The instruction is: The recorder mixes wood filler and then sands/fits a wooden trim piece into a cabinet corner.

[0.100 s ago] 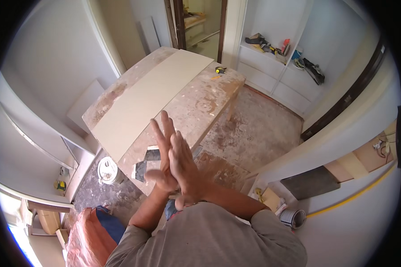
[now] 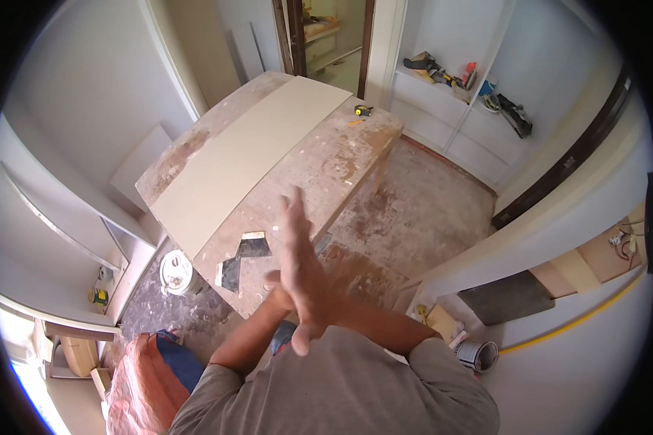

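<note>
Palm against palm, my two hands meet in front of my chest, above the near edge of the work table. My right hand is on the near side, its fingers stretched out and slightly blurred. Most of my left hand is hidden behind it; its thumb sticks out to the left. I see nothing held in either hand. On the table left of them lie two flat dark pieces with whitish ends. A long cream board runs along the stained tabletop.
A yellow-black tape measure and an orange pencil lie at the table's far right. A white bucket stands on the floor at left. Tools fill a back shelf. An open can is at lower right.
My right hand has slid across my left, its heel lower, and now covers most of the left hand's fingers, which were showing before.
</note>
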`<state>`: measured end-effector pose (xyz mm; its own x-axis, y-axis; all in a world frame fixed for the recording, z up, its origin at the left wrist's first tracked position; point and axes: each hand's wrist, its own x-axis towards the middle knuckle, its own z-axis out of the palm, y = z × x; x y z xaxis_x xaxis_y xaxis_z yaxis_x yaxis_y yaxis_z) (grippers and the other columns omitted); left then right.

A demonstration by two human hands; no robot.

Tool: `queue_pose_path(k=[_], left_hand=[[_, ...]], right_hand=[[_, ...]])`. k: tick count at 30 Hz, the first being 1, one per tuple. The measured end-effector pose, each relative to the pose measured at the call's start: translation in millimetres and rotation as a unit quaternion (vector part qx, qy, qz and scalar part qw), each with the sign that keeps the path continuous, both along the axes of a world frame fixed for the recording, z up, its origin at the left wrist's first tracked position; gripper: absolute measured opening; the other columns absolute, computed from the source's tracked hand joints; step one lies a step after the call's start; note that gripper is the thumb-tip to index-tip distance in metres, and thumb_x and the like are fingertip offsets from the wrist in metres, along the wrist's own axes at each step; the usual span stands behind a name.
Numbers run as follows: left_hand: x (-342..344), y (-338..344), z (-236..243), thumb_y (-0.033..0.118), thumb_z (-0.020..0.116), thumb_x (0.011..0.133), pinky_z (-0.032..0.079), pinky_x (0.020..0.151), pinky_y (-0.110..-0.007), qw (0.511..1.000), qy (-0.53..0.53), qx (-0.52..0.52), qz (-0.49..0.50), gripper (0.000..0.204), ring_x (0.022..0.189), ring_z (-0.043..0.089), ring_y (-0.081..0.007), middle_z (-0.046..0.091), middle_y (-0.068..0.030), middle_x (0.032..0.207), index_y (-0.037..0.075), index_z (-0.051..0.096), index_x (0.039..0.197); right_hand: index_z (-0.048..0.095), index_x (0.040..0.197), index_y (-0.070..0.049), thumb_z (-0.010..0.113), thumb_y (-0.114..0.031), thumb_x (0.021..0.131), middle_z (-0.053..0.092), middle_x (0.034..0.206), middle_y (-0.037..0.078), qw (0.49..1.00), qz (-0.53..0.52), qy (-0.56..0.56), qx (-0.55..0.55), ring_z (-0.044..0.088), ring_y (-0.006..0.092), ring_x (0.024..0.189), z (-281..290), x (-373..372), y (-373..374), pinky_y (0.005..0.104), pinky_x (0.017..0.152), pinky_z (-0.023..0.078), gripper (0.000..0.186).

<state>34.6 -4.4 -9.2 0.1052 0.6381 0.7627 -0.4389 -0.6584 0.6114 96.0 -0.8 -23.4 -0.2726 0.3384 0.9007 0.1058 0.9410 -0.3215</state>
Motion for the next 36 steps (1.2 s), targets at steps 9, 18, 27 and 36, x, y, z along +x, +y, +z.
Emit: queue_pose_path(k=[9, 18, 27, 36], left_hand=[[-44, 4, 6, 0.096, 0.024, 0.083, 0.008, 0.127, -0.057, 0.969, 0.084, -0.224, 0.062, 0.118, 0.160, 0.000, -0.0384, -0.005, -0.0181, 0.174, 0.021, -0.017, 0.165], [-57, 7, -3, 0.103, 0.005, 0.070, 0.004, 0.126, -0.056, 0.992, 0.036, -0.114, 0.026, 0.133, 0.159, -0.006, -0.0415, -0.014, -0.0213, 0.172, 0.010, -0.028, 0.159], [-58, -9, -19, 0.103, 0.009, 0.071, -0.001, 0.128, -0.051, 0.984, -0.051, -0.154, -0.068, 0.131, 0.160, -0.007, -0.0341, -0.012, -0.0136, 0.174, 0.014, -0.019, 0.164], [-77, -11, -36, 0.099, 0.000, 0.072, -0.008, 0.124, -0.055, 0.991, 0.081, -0.106, -0.028, 0.127, 0.158, -0.016, -0.0362, -0.020, -0.0228, 0.170, 0.012, -0.030, 0.159]], right_hand=[[0.000, 0.166, -0.006, 0.028, -0.091, 0.088, -0.004, 0.166, 0.039, 0.999, 0.007, -0.022, 0.022, -0.002, 0.0628, 0.152, -4, -24, -18, 0.0767, 0.116, 0.007, 0.120], [0.001, 0.166, -0.003, 0.022, -0.091, 0.089, 0.002, 0.167, 0.038, 0.996, -0.055, -0.044, -0.046, 0.004, 0.0622, 0.152, -14, -27, 8, 0.0719, 0.119, 0.004, 0.118], [-0.017, 0.160, 0.004, 0.042, -0.080, 0.091, -0.017, 0.169, 0.030, 0.990, -0.102, -0.018, -0.097, -0.013, 0.0438, 0.158, 5, -24, 37, 0.0575, 0.125, -0.003, 0.124], [-0.022, 0.162, -0.011, 0.044, -0.075, 0.095, -0.019, 0.171, 0.022, 0.984, 0.000, 0.089, -0.155, -0.013, 0.0389, 0.159, 30, -58, 6, 0.0529, 0.127, -0.004, 0.114]])
